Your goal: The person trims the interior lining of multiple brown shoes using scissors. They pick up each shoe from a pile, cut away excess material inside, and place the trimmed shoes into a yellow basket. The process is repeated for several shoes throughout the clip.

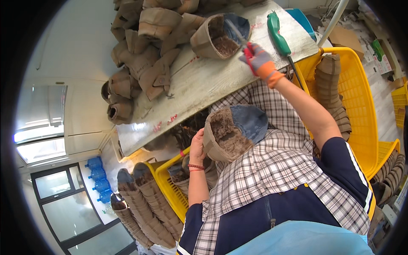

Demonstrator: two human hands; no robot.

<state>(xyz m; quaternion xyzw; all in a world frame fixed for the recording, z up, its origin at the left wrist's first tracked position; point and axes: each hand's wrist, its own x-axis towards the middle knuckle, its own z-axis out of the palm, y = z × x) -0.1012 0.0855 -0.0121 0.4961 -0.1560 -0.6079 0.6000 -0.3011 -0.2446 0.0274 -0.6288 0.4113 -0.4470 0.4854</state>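
Note:
My left hand (197, 149) grips the edge of a brown cap (227, 148) held against my lap. This cap has a brown fur lining and blue fabric inside, with its opening turned up. My right hand (262, 63), in an orange and grey glove, is closed around a red-handled tool (249, 59) with a long narrow metal shaft, blurred, its exact kind unclear. The shaft crosses in front of another fur-lined cap (212, 40) lying on the table; whether it touches that cap I cannot tell.
A worn pale table (191, 95) carries a pile of brown caps (157, 25) and a corded green hand tool (278, 34). Yellow baskets (357, 102) with stacked caps stand on both sides of my legs. More cap stacks (148, 204) stand at the lower left.

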